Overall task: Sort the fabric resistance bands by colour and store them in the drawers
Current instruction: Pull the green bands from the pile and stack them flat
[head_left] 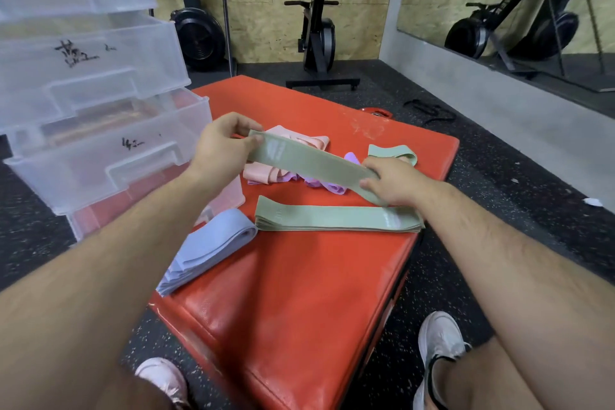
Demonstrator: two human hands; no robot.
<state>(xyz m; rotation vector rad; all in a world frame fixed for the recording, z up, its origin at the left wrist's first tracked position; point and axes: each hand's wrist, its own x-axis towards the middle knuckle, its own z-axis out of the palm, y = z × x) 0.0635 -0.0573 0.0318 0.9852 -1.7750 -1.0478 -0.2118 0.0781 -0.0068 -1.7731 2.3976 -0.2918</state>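
Taking 12 o'clock as straight away from the person, a green band (309,165) is held stretched flat above the middle of the red pad (299,293), slanting from 10 o'clock down to 4 o'clock. The left hand (223,146) pinches its far end, thumb on top and fingers curled beneath. The right hand (396,181) has its fingers clamped on the near end, and that end is hidden under the hand.

Directly below, toward 6 o'clock, a green stack (336,218) lies flat on the pad, its right tip tucked behind the right forearm. The layers are too tightly packed to count. At 8 o'clock a blue stack (209,246) fans out toward the pad's edge, partly covered by the left forearm.

Behind the held band, pink bands (312,141) and purple bands (329,188) lie in a loose heap. The band crosses their middle, so how many there are and how they tangle cannot be told. At 2 o'clock a loose green band (392,151) lies looped, its near edge hidden by the right hand.

The clear plastic drawers (100,150) stand at 9 to 10 o'clock, pulled out stepwise and cut off by the top and left frame edges. Handwritten marks on two fronts are unreadable. Something reddish shows blurred through one wall.
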